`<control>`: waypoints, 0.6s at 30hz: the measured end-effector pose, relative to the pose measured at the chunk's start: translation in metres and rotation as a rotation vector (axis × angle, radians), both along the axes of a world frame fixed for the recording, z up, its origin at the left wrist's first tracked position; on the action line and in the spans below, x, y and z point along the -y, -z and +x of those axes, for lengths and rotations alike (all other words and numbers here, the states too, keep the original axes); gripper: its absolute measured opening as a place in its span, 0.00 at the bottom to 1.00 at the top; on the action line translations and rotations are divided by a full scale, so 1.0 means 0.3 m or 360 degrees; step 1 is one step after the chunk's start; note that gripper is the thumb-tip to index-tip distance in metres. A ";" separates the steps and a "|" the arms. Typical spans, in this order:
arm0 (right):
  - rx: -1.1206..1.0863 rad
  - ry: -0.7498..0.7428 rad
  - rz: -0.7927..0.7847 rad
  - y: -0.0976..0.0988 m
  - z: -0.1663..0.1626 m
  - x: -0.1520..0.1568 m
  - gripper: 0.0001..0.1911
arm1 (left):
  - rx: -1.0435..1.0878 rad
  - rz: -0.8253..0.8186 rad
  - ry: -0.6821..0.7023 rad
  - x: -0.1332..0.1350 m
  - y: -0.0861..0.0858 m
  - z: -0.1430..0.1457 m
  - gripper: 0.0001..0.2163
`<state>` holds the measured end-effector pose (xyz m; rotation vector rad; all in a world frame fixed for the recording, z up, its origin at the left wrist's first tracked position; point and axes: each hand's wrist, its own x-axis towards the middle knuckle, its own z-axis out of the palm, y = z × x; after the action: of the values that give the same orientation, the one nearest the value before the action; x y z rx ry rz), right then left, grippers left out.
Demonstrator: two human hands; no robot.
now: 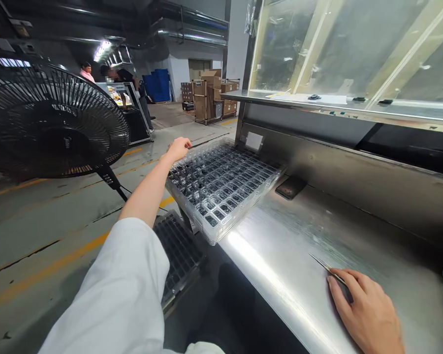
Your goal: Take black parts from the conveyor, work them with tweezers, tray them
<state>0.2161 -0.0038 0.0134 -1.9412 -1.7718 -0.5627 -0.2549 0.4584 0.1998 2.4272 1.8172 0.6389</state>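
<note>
Steel counter (280, 255) beside fan (51, 123) | your left hand (177, 147) curls over far edge of compartment tray (221, 187), overhanging counter | right hand (365, 309) closed on tweezers (327, 267), flat | steady tray level, support overhang.

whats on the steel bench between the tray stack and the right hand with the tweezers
In the head view, bare steel bench top lies between the tray stack and the right hand holding the tweezers. A dark flat object lies off to the side, near the back wall.
</note>
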 end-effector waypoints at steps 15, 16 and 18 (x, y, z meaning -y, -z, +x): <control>-0.0236 0.0010 0.0160 -0.045 -0.094 0.010 0.10 | -0.0061 0.0958 0.1394 0.670 -0.113 0.448 0.12; -0.0274 0.0008 0.0172 -0.047 -0.101 0.010 0.10 | -0.0069 0.1000 0.1522 0.718 -0.090 0.487 0.12; -0.0315 0.0033 0.0180 -0.056 -0.120 0.016 0.09 | 0.0005 0.1034 0.1718 0.811 -0.014 0.563 0.11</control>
<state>0.1801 -0.0088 0.0300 -1.8704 -1.5663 -0.4501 -0.0859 0.2151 0.2040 3.1755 0.0542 1.1376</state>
